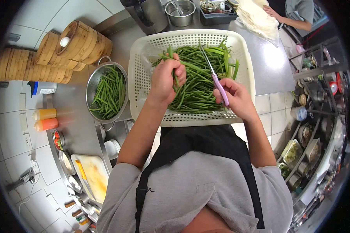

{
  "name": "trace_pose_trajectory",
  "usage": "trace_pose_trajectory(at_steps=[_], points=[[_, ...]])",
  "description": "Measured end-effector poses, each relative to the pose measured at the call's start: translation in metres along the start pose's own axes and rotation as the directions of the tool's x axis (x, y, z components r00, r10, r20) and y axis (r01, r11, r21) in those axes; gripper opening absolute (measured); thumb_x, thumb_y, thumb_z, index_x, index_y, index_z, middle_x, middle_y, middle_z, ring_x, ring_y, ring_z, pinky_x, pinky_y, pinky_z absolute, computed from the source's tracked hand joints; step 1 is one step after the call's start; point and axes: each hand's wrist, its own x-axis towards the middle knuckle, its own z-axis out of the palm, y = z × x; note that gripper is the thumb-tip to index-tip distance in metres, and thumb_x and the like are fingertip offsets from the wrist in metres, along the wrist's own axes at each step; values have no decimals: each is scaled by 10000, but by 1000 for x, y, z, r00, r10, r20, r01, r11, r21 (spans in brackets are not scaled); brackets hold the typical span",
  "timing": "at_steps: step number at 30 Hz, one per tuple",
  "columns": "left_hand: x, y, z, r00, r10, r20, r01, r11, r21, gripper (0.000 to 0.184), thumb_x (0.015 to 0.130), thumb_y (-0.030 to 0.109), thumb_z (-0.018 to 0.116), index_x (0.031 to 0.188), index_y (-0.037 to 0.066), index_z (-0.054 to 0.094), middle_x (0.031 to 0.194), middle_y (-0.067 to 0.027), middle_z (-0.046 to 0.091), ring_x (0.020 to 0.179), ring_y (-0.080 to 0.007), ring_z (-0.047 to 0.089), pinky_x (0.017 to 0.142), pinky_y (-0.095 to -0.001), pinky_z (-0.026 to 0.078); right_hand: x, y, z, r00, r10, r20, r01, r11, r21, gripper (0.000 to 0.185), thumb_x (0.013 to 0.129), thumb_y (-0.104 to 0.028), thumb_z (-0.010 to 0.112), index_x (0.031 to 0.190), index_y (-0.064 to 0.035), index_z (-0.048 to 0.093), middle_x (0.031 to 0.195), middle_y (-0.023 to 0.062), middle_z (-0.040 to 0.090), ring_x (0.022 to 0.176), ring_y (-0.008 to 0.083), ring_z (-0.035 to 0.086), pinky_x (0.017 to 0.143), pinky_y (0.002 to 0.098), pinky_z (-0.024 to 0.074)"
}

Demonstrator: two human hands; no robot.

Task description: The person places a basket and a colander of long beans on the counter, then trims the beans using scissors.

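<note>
Long green beans [196,95] fill much of a white perforated plastic basket [133,85] in front of me. Over its left half, my left hand [165,79] is closed round a small bunch of green beans [170,51], whose ends stick out above and below the fist. My right hand [235,97] grips the lilac handles of a pair of scissors [221,90] at the basket's right side. The metal blades point up and left over the beans, apart from the held bunch. Left of the basket, a steel colander [90,83] contains more beans [108,93].
Bamboo steamers [79,42] are stacked at the upper left. A steel pot [181,17] and a black container [217,15] stand behind the basket. At lower left lies a cutting board [95,174] with a yellow-handled knife [81,169]. Another person's hand [273,13] rests by pale sheeting [256,17].
</note>
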Motion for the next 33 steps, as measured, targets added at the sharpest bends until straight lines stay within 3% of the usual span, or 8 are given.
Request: trace_pose_trajectory(at_steps=[6, 19, 22, 25, 26, 28, 30, 33], points=[[2, -7, 3, 992, 126, -7, -124, 962, -242, 103, 945, 127, 501, 1049, 130, 503, 707, 5, 459, 586, -128, 425, 544, -292, 364, -2, -5, 2, 998, 55, 8, -55, 997, 55, 238, 929, -234, 761, 985, -25, 660, 783, -12, 649, 713, 58, 603, 617, 217, 451], [-12, -24, 5, 997, 72, -38, -80, 964, -253, 86, 945, 129, 495, 1031, 127, 489, 684, -20, 460, 560, -136, 414, 515, -287, 331, 4, 11, -1, 998, -4, 57, 2, 999, 46, 206, 946, -209, 748, 964, -21, 666, 723, -34, 619, 653, 29, 543, 560, 216, 404], [-10, -11, -4, 994, 79, -76, -86, 992, -95, 78, 968, 189, 499, 1007, 123, 512, 664, 6, 436, 575, -123, 418, 523, -282, 338, 4, 17, 0, 998, -6, 59, 6, 1000, -4, 214, 941, -214, 757, 922, -21, 667, 693, -52, 595, 635, 21, 514, 551, 217, 384], [1, 9, -20, 977, 140, -160, -67, 916, 396, 191, 992, 244, 521, 877, 93, 544, 684, 4, 508, 576, -104, 426, 523, -269, 326, 4, 14, 1, 991, 80, 106, -72, 995, -74, 224, 933, -223, 768, 900, -23, 673, 675, -63, 586, 629, 19, 511, 549, 216, 379], [7, 12, -25, 976, 141, -163, -66, 915, 397, 191, 992, 244, 521, 877, 93, 544, 684, 4, 508, 576, -104, 426, 523, -269, 326, 4, 14, 0, 994, 70, 83, -63, 994, -89, 228, 932, -228, 769, 906, -22, 676, 684, -54, 597, 631, 24, 519, 554, 219, 389], [20, 19, -31, 956, 283, -77, -163, 731, 663, 206, 992, 245, 534, 852, 96, 565, 696, 2, 557, 562, -109, 440, 533, -271, 348, 4, 10, 2, 996, 57, 66, -50, 993, -105, 232, 931, -233, 771, 913, -20, 680, 693, -45, 607, 633, 29, 527, 560, 222, 399], [26, 25, -30, 959, 265, -99, -121, 701, 703, 253, 985, 266, 555, 872, 47, 612, 720, -26, 606, 608, -121, 516, 575, -300, 414, 3, -1, 3, 997, 62, -45, -65, 995, -76, 247, 930, -240, 771, 917, -11, 682, 717, -22, 629, 646, 44, 551, 582, 228, 427], [34, 33, -19, 968, 244, -55, 48, 32, 998, 388, 950, 374, 608, 1056, 4, 656, 932, -203, 718, 898, -379, 686, 798, -472, 508, 5, 8, 0, 999, 29, -35, -31, 997, -65, 138, 984, -193, 678, 986, -55, 678, 726, -48, 638, 623, 3, 561, 519, 175, 379]])
